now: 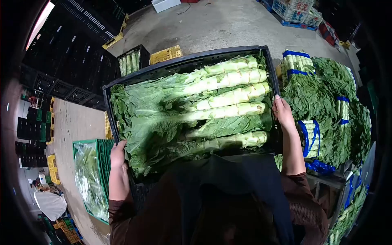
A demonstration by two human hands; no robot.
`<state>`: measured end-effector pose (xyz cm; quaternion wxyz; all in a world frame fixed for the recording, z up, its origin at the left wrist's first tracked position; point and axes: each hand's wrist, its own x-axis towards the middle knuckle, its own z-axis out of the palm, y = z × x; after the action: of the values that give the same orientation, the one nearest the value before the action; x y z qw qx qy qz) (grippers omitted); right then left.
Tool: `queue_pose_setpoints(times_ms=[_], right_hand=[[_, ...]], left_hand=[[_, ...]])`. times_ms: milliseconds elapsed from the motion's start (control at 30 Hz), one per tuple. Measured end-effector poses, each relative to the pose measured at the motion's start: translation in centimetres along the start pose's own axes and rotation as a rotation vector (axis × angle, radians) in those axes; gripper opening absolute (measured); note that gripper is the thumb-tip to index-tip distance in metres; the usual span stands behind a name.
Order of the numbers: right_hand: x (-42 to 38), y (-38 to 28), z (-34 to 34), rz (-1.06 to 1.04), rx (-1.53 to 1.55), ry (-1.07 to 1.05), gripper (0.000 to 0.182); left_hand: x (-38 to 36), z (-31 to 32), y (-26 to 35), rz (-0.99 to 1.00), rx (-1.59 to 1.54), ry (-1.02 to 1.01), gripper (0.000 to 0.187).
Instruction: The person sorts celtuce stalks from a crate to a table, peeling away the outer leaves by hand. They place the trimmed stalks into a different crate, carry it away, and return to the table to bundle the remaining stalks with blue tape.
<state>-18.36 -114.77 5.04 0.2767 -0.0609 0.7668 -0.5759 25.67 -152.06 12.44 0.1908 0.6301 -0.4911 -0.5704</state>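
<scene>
A black plastic crate is held up in front of my body, slightly tilted, its left side lower. Leafy green vegetables with thick pale stems lie in it, leaves to the left and cut stems to the right. My left hand grips the crate's left side near the lower corner. On the opposite side, my right hand is closed on the rim, thumb on top. The fingers under the crate's edges are hidden.
Bundles tied with blue bands are piled on a metal stand at the right. A green crate with plastic-wrapped greens stands lower left. Stacked black crates rise upper left, near a yellow crate. Blue pallets lie upper right.
</scene>
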Motion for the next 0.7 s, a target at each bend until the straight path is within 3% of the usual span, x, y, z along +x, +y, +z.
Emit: queue_pose_setpoints(times_ms=[100, 200, 267, 333, 600, 700], right_hand=[[5.8, -1.1, 0.7, -0.034, 0.056, 0.023, 0.035], [11.2, -1.1, 0.5, -0.088, -0.062, 0.094, 0.034], [14.1, -2.9, 0.7, -0.059, -0.032, 0.114, 0.034], [16.2, -4.7, 0.5, -0.057, 0.017, 0.095, 0.033], [29.4, -11.7, 5.9, -0.078, 0.073, -0.017, 0.033], [36.9, -15.3, 11.1, -0.076, 0.017, -0.067, 0.035]], left_hand=[[8.9, 2.5, -0.4, 0.019, -0.089, -0.068, 0.025], [10.1, 8.2, 6.6, 0.002, -0.084, -0.092, 0.024], [14.3, 10.1, 9.3, -0.002, -0.124, -0.128, 0.024], [13.7, 11.7, 11.5, -0.020, -0.129, -0.132, 0.025], [21.6, 14.6, 17.2, 0.053, -0.144, -0.052, 0.030], [24.7, 15.7, 19.6, 0.047, -0.174, 0.084, 0.029]])
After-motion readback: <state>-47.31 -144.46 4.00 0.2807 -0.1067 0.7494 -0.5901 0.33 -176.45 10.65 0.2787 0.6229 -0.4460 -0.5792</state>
